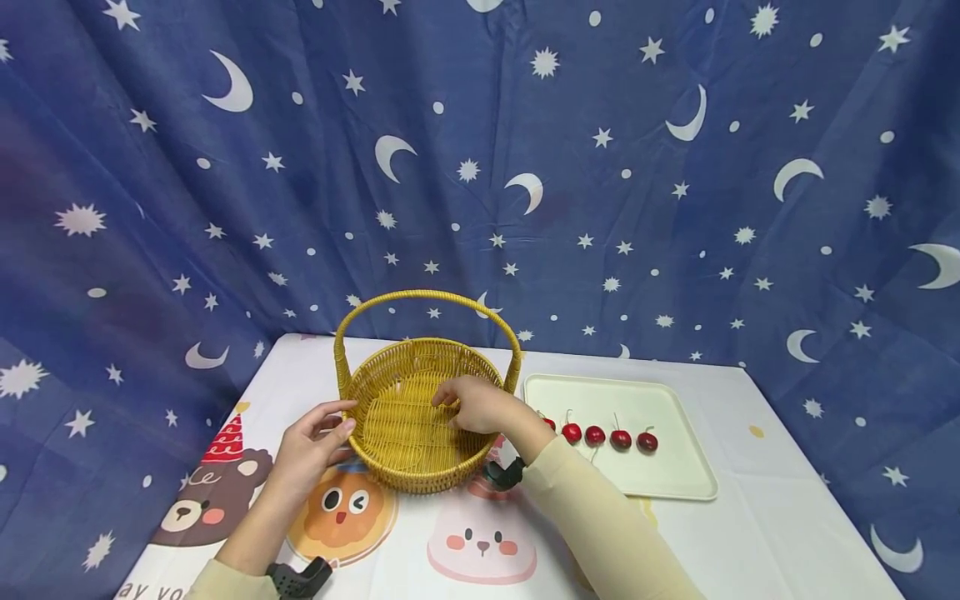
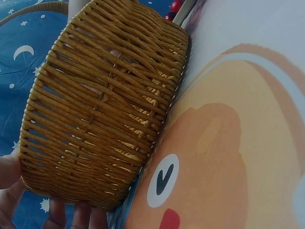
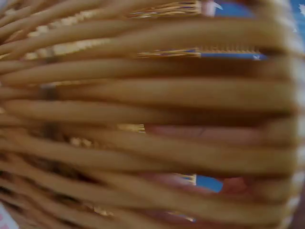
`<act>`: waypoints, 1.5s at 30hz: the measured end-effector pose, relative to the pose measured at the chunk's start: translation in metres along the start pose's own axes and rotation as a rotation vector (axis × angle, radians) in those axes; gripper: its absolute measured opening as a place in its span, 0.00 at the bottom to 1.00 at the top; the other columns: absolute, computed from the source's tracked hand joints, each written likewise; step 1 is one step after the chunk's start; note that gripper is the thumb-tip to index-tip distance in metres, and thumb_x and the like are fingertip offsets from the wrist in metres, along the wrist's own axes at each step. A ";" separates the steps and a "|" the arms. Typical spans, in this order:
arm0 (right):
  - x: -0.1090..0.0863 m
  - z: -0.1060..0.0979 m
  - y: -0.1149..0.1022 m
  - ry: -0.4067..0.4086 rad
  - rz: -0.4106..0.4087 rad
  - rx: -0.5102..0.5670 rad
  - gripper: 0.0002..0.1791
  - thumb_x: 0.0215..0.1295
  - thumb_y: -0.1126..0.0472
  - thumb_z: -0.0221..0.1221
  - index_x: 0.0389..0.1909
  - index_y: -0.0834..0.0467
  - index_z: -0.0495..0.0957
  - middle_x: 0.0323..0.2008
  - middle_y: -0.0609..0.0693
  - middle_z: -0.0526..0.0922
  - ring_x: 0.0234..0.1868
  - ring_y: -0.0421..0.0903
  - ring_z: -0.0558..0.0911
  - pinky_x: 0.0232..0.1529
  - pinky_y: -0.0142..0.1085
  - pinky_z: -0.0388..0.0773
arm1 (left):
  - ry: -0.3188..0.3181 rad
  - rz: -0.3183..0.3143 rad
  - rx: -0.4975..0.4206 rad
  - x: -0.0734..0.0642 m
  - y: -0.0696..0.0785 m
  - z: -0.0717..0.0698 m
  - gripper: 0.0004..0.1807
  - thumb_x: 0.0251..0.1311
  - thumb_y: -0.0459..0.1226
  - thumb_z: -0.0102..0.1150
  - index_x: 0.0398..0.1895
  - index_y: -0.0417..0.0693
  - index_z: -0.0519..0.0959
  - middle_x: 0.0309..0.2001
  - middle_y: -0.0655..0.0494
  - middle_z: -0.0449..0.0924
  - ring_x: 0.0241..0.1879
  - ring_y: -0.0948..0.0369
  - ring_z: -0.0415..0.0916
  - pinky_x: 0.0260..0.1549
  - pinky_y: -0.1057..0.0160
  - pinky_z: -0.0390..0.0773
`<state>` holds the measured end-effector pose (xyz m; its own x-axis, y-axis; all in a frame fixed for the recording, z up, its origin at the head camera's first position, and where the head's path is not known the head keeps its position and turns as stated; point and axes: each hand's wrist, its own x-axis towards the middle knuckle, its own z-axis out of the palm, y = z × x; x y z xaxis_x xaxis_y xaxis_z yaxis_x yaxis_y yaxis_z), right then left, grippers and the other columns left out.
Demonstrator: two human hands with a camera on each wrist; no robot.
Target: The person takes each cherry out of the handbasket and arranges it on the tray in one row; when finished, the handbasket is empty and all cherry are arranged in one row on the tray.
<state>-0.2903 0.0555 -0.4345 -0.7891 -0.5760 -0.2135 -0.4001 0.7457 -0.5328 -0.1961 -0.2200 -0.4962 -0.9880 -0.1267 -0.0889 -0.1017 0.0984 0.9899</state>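
A yellow woven basket (image 1: pixel 408 483) with a tall arched handle (image 1: pixel 427 293) stands on the table. My left hand (image 1: pixel 315 437) holds its left rim, thumb and forefinger at the edge. In the left wrist view, fingertips (image 2: pixel 57 210) show just past the basket's woven side (image 2: pixel 105 105). My right hand (image 1: pixel 480 404) reaches over the right rim into the basket, fingers loosely bent downward, with nothing visible between them. Basket strands (image 3: pixel 143 105) hide most of that hand in the right wrist view. Several red cherries with stems (image 1: pixel 595 435) lie in a row on the cream tray (image 1: pixel 675 479), partly behind the right forearm.
The tray sits to the right of the basket. A white tablecloth (image 1: pixel 757 533) with printed cartoon animals covers the table. Behind and at the sides hangs a blue curtain (image 1: pixel 600 208) with moons and stars. Dark wrist bands (image 1: pixel 300 577) are on both arms.
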 end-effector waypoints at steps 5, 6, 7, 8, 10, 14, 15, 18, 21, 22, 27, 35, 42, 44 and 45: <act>0.001 0.010 0.002 0.017 -0.035 -0.101 0.20 0.60 0.74 0.72 0.51 0.54 0.88 0.45 0.48 0.89 0.45 0.43 0.83 0.48 0.34 0.83 | 0.004 0.003 0.012 0.000 0.001 0.000 0.24 0.79 0.39 0.61 0.74 0.44 0.76 0.54 0.49 0.71 0.44 0.65 0.84 0.46 0.61 0.93; 0.002 0.012 0.001 0.023 -0.042 -0.136 0.20 0.59 0.74 0.72 0.49 0.53 0.89 0.42 0.47 0.89 0.44 0.43 0.82 0.47 0.33 0.82 | 0.004 0.003 0.014 0.000 0.001 0.000 0.24 0.79 0.39 0.61 0.74 0.45 0.76 0.54 0.49 0.71 0.45 0.65 0.84 0.46 0.61 0.93; 0.003 0.014 0.002 0.027 -0.048 -0.162 0.19 0.58 0.74 0.72 0.47 0.52 0.89 0.41 0.45 0.88 0.42 0.42 0.81 0.46 0.32 0.82 | 0.005 0.002 0.014 0.000 0.001 0.000 0.24 0.79 0.39 0.61 0.74 0.45 0.76 0.54 0.49 0.71 0.45 0.65 0.84 0.46 0.61 0.93; 0.004 0.015 0.002 0.027 -0.055 -0.182 0.18 0.57 0.73 0.73 0.45 0.51 0.90 0.40 0.44 0.87 0.42 0.41 0.81 0.45 0.32 0.81 | 0.006 0.002 0.015 0.000 0.001 0.000 0.24 0.79 0.39 0.61 0.74 0.45 0.76 0.54 0.49 0.71 0.45 0.65 0.84 0.46 0.61 0.93; 0.005 0.018 0.003 0.022 -0.068 -0.202 0.17 0.56 0.72 0.75 0.42 0.49 0.90 0.38 0.42 0.87 0.41 0.40 0.80 0.45 0.32 0.81 | 0.005 0.003 0.015 0.000 0.002 0.001 0.24 0.79 0.39 0.61 0.74 0.44 0.75 0.55 0.49 0.71 0.45 0.65 0.84 0.46 0.61 0.93; 0.007 0.020 0.003 -0.010 -0.094 -0.163 0.16 0.57 0.67 0.78 0.43 0.47 0.90 0.38 0.40 0.86 0.41 0.38 0.80 0.47 0.31 0.81 | 0.006 0.009 0.007 -0.001 0.002 0.001 0.24 0.79 0.38 0.61 0.74 0.43 0.75 0.53 0.49 0.72 0.44 0.64 0.84 0.46 0.61 0.93; 0.007 0.021 0.003 -0.013 -0.103 -0.146 0.15 0.58 0.67 0.78 0.43 0.47 0.89 0.38 0.40 0.86 0.42 0.38 0.80 0.47 0.31 0.81 | 0.007 0.011 0.003 -0.001 0.002 0.001 0.24 0.79 0.38 0.61 0.74 0.43 0.75 0.53 0.49 0.72 0.44 0.64 0.85 0.46 0.61 0.93; 0.006 0.019 0.003 0.002 -0.125 -0.057 0.16 0.60 0.67 0.77 0.45 0.48 0.88 0.39 0.41 0.87 0.40 0.37 0.81 0.45 0.30 0.82 | 0.006 0.013 0.003 -0.001 0.002 0.001 0.24 0.79 0.38 0.61 0.73 0.43 0.76 0.52 0.50 0.72 0.44 0.65 0.84 0.45 0.61 0.93; 0.002 0.013 0.001 0.035 -0.145 0.042 0.16 0.60 0.67 0.76 0.46 0.49 0.87 0.39 0.41 0.87 0.37 0.36 0.83 0.41 0.29 0.83 | 0.005 0.015 0.007 0.000 0.001 0.000 0.24 0.79 0.39 0.61 0.73 0.43 0.76 0.53 0.50 0.72 0.44 0.65 0.84 0.45 0.62 0.93; -0.001 0.010 0.000 0.045 -0.151 0.069 0.16 0.60 0.67 0.76 0.46 0.50 0.87 0.39 0.42 0.87 0.37 0.37 0.84 0.40 0.29 0.83 | 0.005 0.016 0.010 0.000 0.001 0.000 0.24 0.79 0.39 0.61 0.73 0.44 0.76 0.53 0.50 0.72 0.44 0.66 0.84 0.45 0.62 0.93; -0.020 -0.004 -0.008 0.094 -0.194 0.153 0.15 0.58 0.67 0.77 0.44 0.51 0.86 0.39 0.44 0.88 0.37 0.40 0.87 0.39 0.29 0.85 | 0.001 0.024 0.010 -0.001 0.001 0.000 0.24 0.79 0.38 0.61 0.74 0.43 0.76 0.52 0.50 0.72 0.44 0.66 0.85 0.45 0.61 0.93; -0.066 -0.017 0.000 0.157 -0.270 0.254 0.20 0.61 0.68 0.76 0.52 0.48 0.87 0.44 0.45 0.87 0.33 0.39 0.81 0.35 0.31 0.82 | 0.004 0.017 0.001 -0.002 0.003 0.001 0.24 0.79 0.38 0.62 0.74 0.42 0.75 0.52 0.51 0.71 0.44 0.66 0.84 0.45 0.61 0.93; -0.111 -0.026 0.031 0.269 -0.208 0.369 0.19 0.60 0.70 0.76 0.49 0.49 0.89 0.41 0.48 0.85 0.33 0.41 0.81 0.29 0.30 0.80 | 0.004 0.018 -0.003 -0.002 0.000 0.000 0.24 0.79 0.38 0.61 0.74 0.42 0.75 0.51 0.52 0.72 0.42 0.66 0.84 0.44 0.62 0.93; -0.124 -0.029 0.041 0.310 -0.168 0.375 0.19 0.60 0.70 0.75 0.50 0.51 0.88 0.42 0.50 0.86 0.33 0.42 0.82 0.28 0.31 0.81 | 0.004 0.022 -0.002 -0.002 0.000 0.001 0.24 0.79 0.38 0.61 0.74 0.42 0.75 0.51 0.51 0.72 0.42 0.66 0.84 0.44 0.62 0.93; -0.130 -0.030 0.047 0.330 -0.142 0.372 0.19 0.61 0.70 0.75 0.51 0.51 0.88 0.42 0.51 0.86 0.32 0.42 0.83 0.27 0.31 0.80 | 0.003 0.026 -0.002 -0.001 0.000 0.001 0.24 0.79 0.38 0.61 0.74 0.42 0.75 0.51 0.51 0.72 0.42 0.66 0.84 0.44 0.62 0.93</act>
<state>-0.2203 0.1760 -0.4069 -0.8682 -0.4815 0.1202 -0.3686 0.4635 -0.8058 -0.1950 -0.2192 -0.4961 -0.9899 -0.1268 -0.0633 -0.0762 0.0999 0.9921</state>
